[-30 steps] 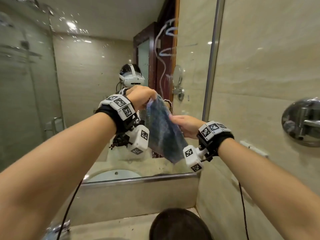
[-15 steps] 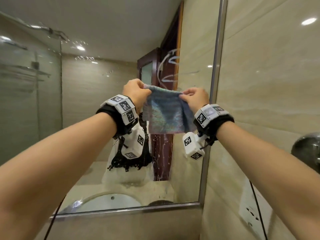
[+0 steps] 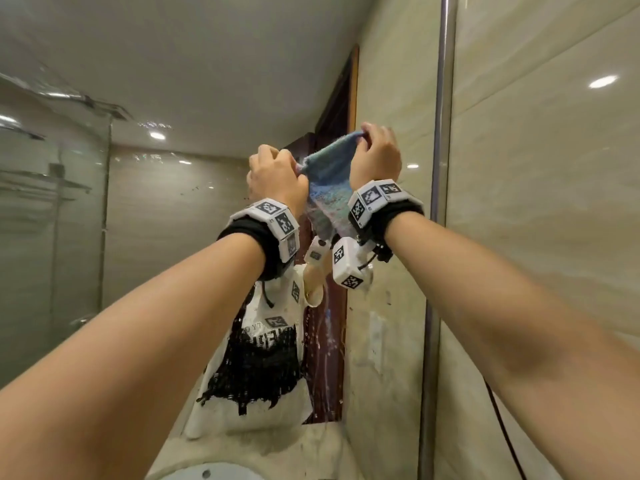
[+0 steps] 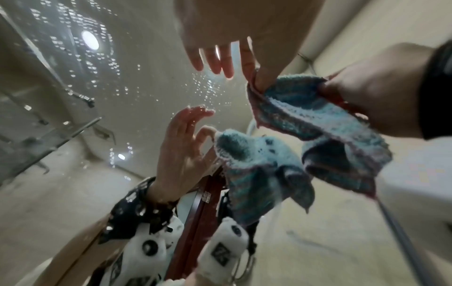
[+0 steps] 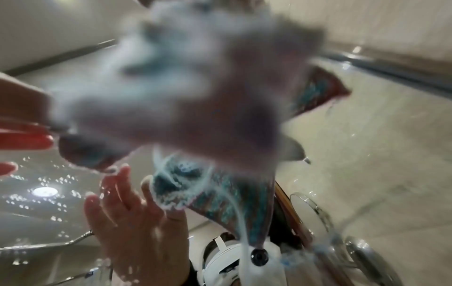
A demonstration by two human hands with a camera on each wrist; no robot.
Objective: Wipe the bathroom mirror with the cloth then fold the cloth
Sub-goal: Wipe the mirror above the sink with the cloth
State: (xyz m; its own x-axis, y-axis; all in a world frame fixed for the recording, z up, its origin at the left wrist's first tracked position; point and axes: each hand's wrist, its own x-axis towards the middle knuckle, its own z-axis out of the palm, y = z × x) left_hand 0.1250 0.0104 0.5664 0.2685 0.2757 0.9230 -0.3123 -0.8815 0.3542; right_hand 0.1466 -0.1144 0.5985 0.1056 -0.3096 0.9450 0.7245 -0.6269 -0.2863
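Observation:
A blue cloth point(image 3: 327, 176) hangs stretched between my two raised hands, close to the upper right part of the bathroom mirror point(image 3: 166, 271). My left hand point(image 3: 277, 171) pinches the cloth's left corner; in the left wrist view thumb and forefinger pinch the cloth point(image 4: 318, 116) while the other fingers point(image 4: 215, 60) stay straight. My right hand point(image 3: 375, 147), slightly higher, grips the other corner, seen as a curled right hand point(image 4: 371, 96). In the right wrist view the cloth point(image 5: 195, 87) is a blur right before the lens. Water drops and streaks speckle the glass.
The mirror's metal edge strip point(image 3: 438, 237) runs upright just right of my hands, with the beige tiled wall point(image 3: 554, 237) beyond it. The white basin point(image 3: 207, 474) shows at the bottom, reflected. A glass shower screen point(image 3: 52, 237) is reflected on the left.
Both hands have risen up the mirror with the cloth. The right hand moved from the cloth's lower edge to its top corner and now sits higher, closer to the left hand.

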